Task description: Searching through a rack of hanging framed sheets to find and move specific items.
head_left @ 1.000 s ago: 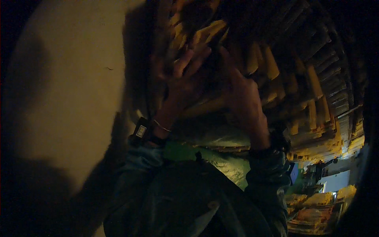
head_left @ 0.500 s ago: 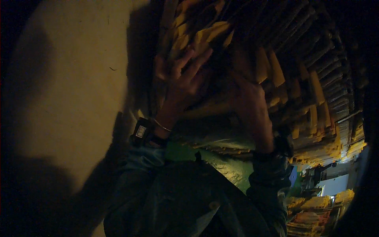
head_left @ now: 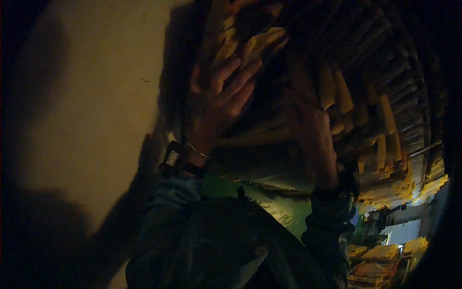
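My left hand [head_left: 219, 96] reaches up with its fingers spread against the lower ends of several yellow-brown flat strips [head_left: 264, 41], which look like paper or thin card. I see nothing gripped in it. To its right, my right hand [head_left: 313, 127] is raised among dark, closely packed rows. Shadow and blur hide its fingertips, so I cannot make out what they touch. More yellow-brown strips [head_left: 344, 94] hang just right of that hand. A dark band with a device [head_left: 173, 158] and a thin bracelet [head_left: 196, 151] sit on my left wrist.
A pale wall [head_left: 101, 101] rises close on the left. Curving up the right side are dark ribbed rows [head_left: 399, 91]. Below my hands lies a green surface [head_left: 288, 209]. At the lower right are stacked yellow-brown things [head_left: 385, 255] and a lit opening [head_left: 404, 232]. The light is dim.
The view has shifted slightly, so the wall edge and strips sit a little farther right. My right hand is slightly lower and farther right in the picture; my left hand stays at the strips.
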